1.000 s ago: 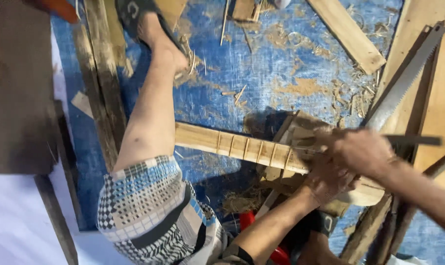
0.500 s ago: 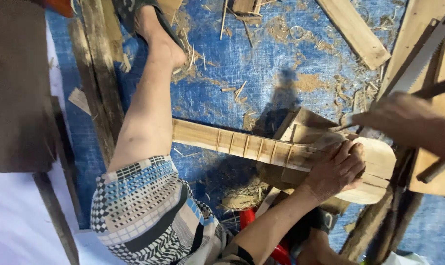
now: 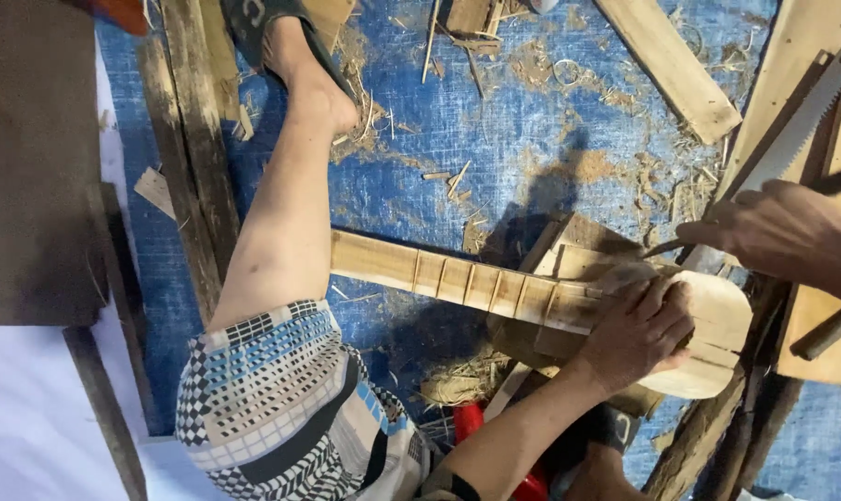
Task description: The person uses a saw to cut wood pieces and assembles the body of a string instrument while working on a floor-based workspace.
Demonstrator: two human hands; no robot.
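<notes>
The left hand (image 3: pixel 636 336) presses down with fingers curled over the rounded body of a pale, unfinished wooden stringed instrument (image 3: pixel 569 306), whose long notched neck runs leftward across the blue plastic tarpaulin (image 3: pixel 495 121) strewn with wood shavings. The instrument body rests on a brown wooden block (image 3: pixel 578 237). The right hand (image 3: pixel 777 232) hovers just above and beside the body, fingers closed around a thin dark-tipped tool (image 3: pixel 663 249), perhaps a small chisel or knife, though the blade is too small to tell. A steel handsaw (image 3: pixel 796 125) lies beneath that hand.
</notes>
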